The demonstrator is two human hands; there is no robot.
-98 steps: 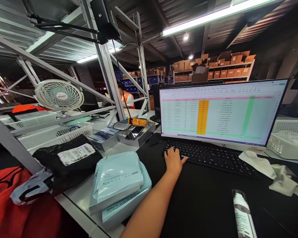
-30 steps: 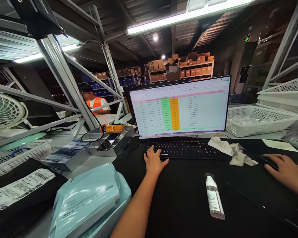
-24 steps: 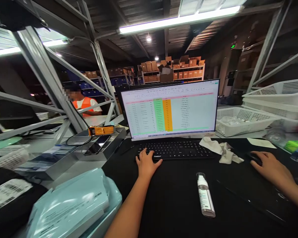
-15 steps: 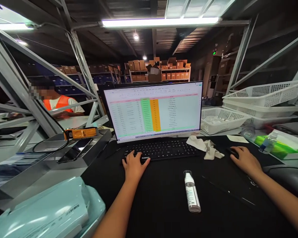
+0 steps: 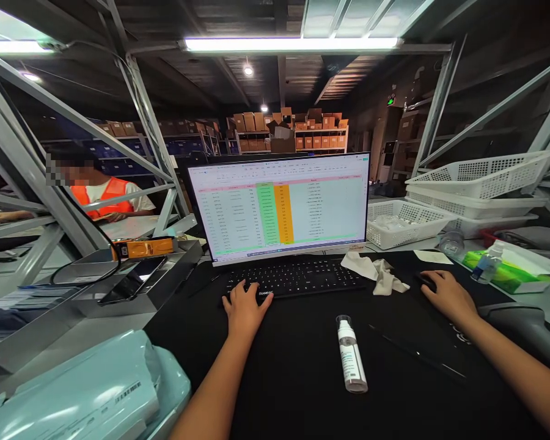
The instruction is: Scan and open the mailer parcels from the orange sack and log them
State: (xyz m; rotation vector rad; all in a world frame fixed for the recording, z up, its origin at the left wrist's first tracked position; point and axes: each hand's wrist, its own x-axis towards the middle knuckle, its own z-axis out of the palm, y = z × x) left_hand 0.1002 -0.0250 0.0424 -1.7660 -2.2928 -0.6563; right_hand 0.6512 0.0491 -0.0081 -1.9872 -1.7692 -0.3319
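Observation:
My left hand (image 5: 245, 310) rests on the left end of a black keyboard (image 5: 302, 278), its fingers spread over the keys. On the right, my right hand (image 5: 449, 296) lies over a dark computer mouse (image 5: 426, 281), which is mostly hidden under the fingers. Behind the keyboard stands a monitor (image 5: 321, 208) with a spreadsheet that has green and orange columns. A clear spray bottle with a white label (image 5: 352, 360) lies on the black desk mat (image 5: 293, 379) between my forearms. Crumpled pale cloth or paper (image 5: 385, 278) sits between the keyboard and the mouse.
At left are a metal tray (image 5: 87, 318) with a phone (image 5: 135, 278), and pale blue plastic packages (image 5: 87, 391). White baskets (image 5: 481, 177), a green tissue box (image 5: 508, 272) and a grey scanner-like device (image 5: 522, 324) are at right. A person in an orange vest (image 5: 105, 195) sits beyond the frame.
The whole view has shifted slightly, so things appear a little further left. Both hands keep their places on the keyboard and mouse. The person's arm at far left shows more clearly.

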